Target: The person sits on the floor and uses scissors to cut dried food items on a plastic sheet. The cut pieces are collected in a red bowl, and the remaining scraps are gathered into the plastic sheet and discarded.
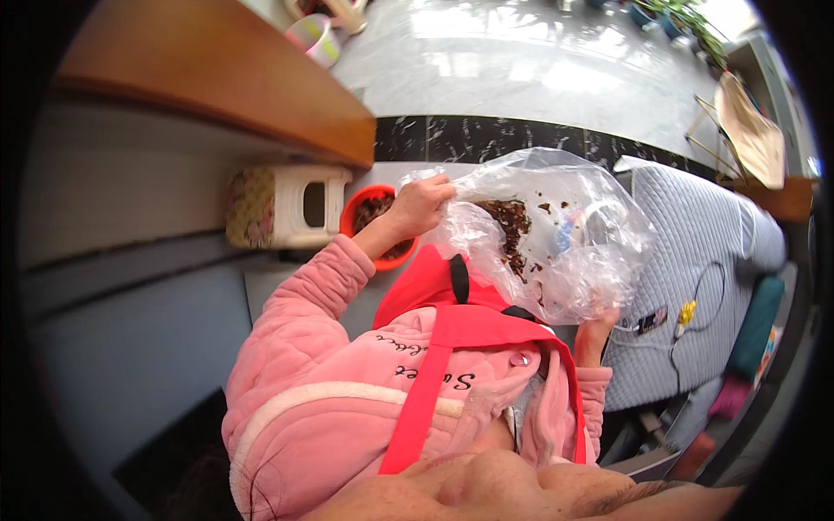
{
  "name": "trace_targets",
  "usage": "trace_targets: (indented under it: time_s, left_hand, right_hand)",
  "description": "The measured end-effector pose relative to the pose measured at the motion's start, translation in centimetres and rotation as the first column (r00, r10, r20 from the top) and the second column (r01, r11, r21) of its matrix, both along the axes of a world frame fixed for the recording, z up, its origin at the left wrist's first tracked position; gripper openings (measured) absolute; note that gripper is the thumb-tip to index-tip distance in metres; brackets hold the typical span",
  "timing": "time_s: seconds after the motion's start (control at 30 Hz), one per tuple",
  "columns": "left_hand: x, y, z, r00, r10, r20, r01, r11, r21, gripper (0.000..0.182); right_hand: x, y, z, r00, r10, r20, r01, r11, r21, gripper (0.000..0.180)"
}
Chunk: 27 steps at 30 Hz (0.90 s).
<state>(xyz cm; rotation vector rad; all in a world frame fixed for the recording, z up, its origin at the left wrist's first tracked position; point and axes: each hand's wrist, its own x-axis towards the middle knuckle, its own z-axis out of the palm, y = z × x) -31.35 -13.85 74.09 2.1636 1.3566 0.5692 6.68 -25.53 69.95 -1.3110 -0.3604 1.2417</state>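
A large clear plastic bag (554,172) is spread before me, its near side crumpled. Dark brown flakes or pieces (511,231) lie in a heap in it, with a few scattered bits. My left hand (423,203) pinches the bag's left edge with closed fingers. At the lower right edge, my right hand (601,319) holds the plastic, its fingers partly hidden by the film. Beneath my left forearm stands an orange-red basin (352,205) containing similar brown pieces. A blue and white item (567,231) shows blurrily through the bag; I cannot tell whether it is inside.
A cream plastic stool (293,208) stands left of the basin, below a wooden panel (260,78). On the right, a grey quilted cover (684,228) bears a cable with a yellow piece (686,314). A folding chair (749,130) and potted plants (677,19) stand farther off.
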Motion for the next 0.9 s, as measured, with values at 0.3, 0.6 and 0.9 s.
trace_targets:
  time_s: [0.3, 0.6, 0.9]
  left_hand:
    - [5.8, -10.1, 0.3, 0.961, 0.225, -0.159, -0.231, 0.973, -0.021, 0.014]
    - [10.6, -17.0, 1.8, 0.935, 0.261, -0.240, -0.273, 0.962, -0.015, 0.015]
    - [9.2, -22.9, -1.0, 0.907, 0.391, -0.158, -0.403, 0.914, -0.051, 0.010]
  right_hand:
    - [8.0, -0.2, -4.0, 0.954, 0.299, 0.025, -0.300, 0.950, 0.082, 0.044]
    - [12.6, -4.3, -5.8, 0.923, 0.380, -0.057, -0.374, 0.923, 0.095, 0.045]
    - [8.3, -5.0, -5.6, 0.857, 0.508, 0.083, -0.508, 0.861, -0.025, 0.034]
